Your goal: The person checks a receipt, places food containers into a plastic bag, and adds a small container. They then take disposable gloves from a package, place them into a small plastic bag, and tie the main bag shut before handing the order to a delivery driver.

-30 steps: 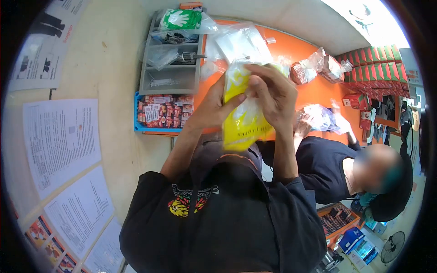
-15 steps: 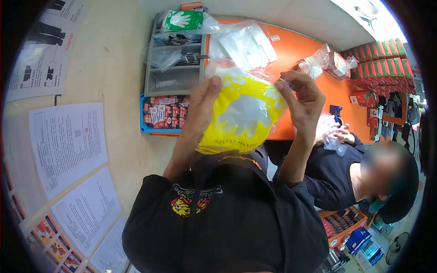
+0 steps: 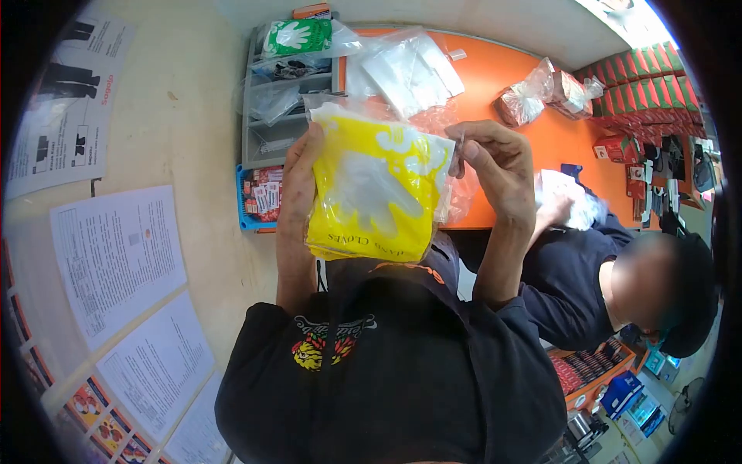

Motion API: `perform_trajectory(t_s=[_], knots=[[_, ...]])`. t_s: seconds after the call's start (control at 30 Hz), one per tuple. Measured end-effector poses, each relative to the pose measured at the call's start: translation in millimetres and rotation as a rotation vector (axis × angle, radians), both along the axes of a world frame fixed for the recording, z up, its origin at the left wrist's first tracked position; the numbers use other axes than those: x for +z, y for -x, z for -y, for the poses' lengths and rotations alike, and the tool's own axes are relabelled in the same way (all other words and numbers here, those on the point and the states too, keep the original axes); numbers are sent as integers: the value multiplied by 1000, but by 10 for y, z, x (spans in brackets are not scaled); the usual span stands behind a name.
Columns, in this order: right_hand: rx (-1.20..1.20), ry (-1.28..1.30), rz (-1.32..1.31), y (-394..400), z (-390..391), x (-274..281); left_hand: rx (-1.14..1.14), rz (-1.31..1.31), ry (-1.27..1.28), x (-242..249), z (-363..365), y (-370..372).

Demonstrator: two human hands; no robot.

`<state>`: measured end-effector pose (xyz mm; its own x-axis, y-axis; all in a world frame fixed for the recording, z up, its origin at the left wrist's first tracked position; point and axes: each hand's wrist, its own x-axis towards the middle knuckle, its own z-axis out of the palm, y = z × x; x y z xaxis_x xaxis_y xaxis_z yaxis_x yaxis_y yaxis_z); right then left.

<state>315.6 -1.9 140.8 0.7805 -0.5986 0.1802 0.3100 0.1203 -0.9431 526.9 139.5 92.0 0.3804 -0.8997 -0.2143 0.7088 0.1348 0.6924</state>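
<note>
The left hand [image 3: 297,182] has its grip closed on the left edge of the yellow glove pack [image 3: 375,189], thumb in front, forearm upright. The right hand [image 3: 495,166] pinches the pack's clear upper right corner between thumb and fingers, wrist bent inward. The pack hangs flat before the chest, above the orange surface [image 3: 510,85].

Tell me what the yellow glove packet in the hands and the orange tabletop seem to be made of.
The yellow glove packet, held by the left hand and right hand, looks like thin glossy plastic film: it creases, shines, and a clear glove-shaped window shows pale contents. The orange tabletop looks like smooth matte laminate or painted board; which one is unclear.
</note>
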Motion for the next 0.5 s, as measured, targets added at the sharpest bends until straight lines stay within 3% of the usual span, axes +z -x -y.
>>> perform_trajectory(t_s=[0.27, 0.4, 0.5], knots=[[27, -66, 164, -188, -171, 96, -97, -132, -11, 28, 66, 89], [-55, 324, 29, -264, -170, 122, -170, -182, 66, 5, 114, 68], [-300, 409, -122, -339, -331, 166, 252, 568, -83, -233, 328, 140]])
